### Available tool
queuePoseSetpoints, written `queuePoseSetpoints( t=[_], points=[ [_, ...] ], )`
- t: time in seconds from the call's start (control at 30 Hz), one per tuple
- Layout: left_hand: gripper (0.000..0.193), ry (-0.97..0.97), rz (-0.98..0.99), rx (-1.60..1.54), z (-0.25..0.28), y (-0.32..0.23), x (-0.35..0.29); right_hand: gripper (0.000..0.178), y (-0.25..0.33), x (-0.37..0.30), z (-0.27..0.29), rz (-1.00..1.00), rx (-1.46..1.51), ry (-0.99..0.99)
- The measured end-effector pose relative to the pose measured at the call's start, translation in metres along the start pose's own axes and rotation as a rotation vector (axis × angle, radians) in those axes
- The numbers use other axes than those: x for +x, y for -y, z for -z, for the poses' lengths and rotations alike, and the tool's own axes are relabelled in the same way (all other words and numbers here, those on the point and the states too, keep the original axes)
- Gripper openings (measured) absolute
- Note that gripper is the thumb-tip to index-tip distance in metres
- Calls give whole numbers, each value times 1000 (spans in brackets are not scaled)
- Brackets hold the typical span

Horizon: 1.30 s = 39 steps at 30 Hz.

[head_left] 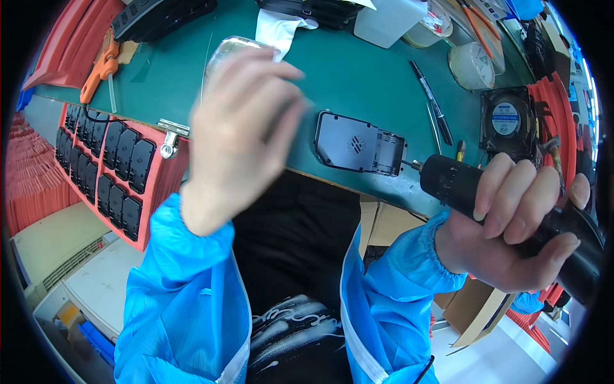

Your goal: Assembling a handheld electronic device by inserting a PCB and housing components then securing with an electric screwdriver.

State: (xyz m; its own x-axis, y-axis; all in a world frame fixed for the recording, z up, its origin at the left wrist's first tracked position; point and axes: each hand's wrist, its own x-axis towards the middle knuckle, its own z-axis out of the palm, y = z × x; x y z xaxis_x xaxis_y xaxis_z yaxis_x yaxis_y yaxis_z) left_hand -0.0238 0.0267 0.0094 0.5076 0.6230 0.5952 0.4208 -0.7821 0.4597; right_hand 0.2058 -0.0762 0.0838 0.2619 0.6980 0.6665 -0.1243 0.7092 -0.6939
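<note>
My right hand (518,217) is wrapped round a black electric screwdriver (451,182), held tilted with its bit pointing left. The bit's tip is at or close to the right end of a small black housing (336,142); whether they touch I cannot tell. This housing lies on the green work mat, with a round speaker-hole pattern and a recessed compartment. To its left, my left hand (240,134) is over the mat, smeared by motion. Its fingers are beside a clear shallow container (231,46), partly covered by the hand; whether they hold anything is not visible.
A red tray (167,173) of black housings stands at the left table edge. An orange glue gun (101,72) lies behind it. Right of the housing are a black pen (432,96), tweezers (433,128) and a square fan (506,120). Tubs (472,66) stand at the back right.
</note>
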Motion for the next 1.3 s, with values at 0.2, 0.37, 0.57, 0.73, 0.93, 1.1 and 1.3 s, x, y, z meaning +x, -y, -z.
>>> queuePoseSetpoints(
  t=[0.2, 0.37, 0.57, 0.73, 0.93, 1.1, 1.3],
  points=[
    [34, -93, 137, 117, 10, 25, 4, 42, 0, -10, 7, -6, -73, -29],
    [59, 196, 52, -113, -6, -15, -1, 39, -2, -11, 14, -44, -99, 24],
    [74, 294, 46, -148, -27, -29, -4, 39, -10, -13, 23, -45, -136, 101],
    [75, 311, 31, -174, -31, -26, -6, 41, -14, -14, 28, -70, -162, 71],
    [76, 312, 31, -176, -31, -25, -7, 34, -20, -14, 19, -25, -166, 91],
    [75, 309, 41, -169, -31, -26, -6, 25, -22, -16, 17, -80, -162, 42],
    [76, 295, 45, -180, -32, -26, -9, 22, -23, -18, 9, -52, -187, -79]
  ],
)
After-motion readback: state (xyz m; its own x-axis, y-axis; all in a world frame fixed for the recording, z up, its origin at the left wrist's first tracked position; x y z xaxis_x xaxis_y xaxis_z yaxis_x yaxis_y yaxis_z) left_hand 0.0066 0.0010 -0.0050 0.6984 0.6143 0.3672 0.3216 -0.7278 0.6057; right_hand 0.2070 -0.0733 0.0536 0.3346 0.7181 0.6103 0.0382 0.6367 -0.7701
